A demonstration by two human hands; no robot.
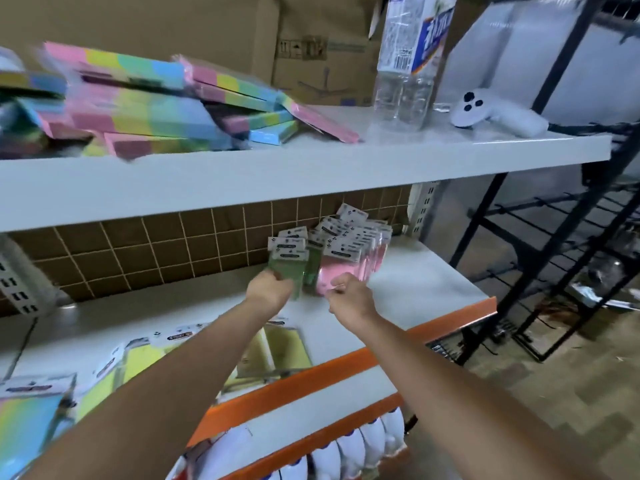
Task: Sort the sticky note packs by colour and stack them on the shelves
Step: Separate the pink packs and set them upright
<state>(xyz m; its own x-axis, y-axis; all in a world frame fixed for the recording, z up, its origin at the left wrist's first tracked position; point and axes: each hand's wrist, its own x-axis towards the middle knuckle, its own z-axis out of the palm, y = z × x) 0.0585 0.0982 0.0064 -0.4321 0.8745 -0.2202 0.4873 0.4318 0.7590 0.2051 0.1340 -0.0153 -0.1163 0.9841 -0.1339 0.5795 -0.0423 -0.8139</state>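
White shelving with orange front edges fills the view, backed by a brown tiled wall (138,251) between the boards. On the middle shelf (426,285), just past centre toward 1 o'clock, the sticky note packs stand upright against the tiles: a row of pink packs (349,268) on the right and green packs (289,263) touching them on the left, all with white header cards on top.

Both bare arms reach in from 6 o'clock. At the foot of the green stack, the left hand (272,289) has its fingers curled round the nearest green pack. Beside it, the right hand (349,296) is curled at the base of the pink row, fingertips pinching the front pink pack's lower edge. The two hands are near each other but apart.

Closer to the camera, at 7 to 8 o'clock, loose yellow packs (145,358) and a rainbow-striped pack (31,410) lie flat on the same shelf, partly hidden under the left forearm.

On the upper shelf (311,174) at 10 to 11 o'clock sprawls a blurred, untidy heap of multicolour sticky note blocks (145,109). At 1 o'clock stands a clear plastic bottle (408,64), with a white handheld controller (491,114) lying beside it. Cardboard boxes (311,46) rise behind them.

At 3 o'clock stands a black wire rack (554,220). Below the middle shelf at 6 o'clock, white bottles (346,452) line up.
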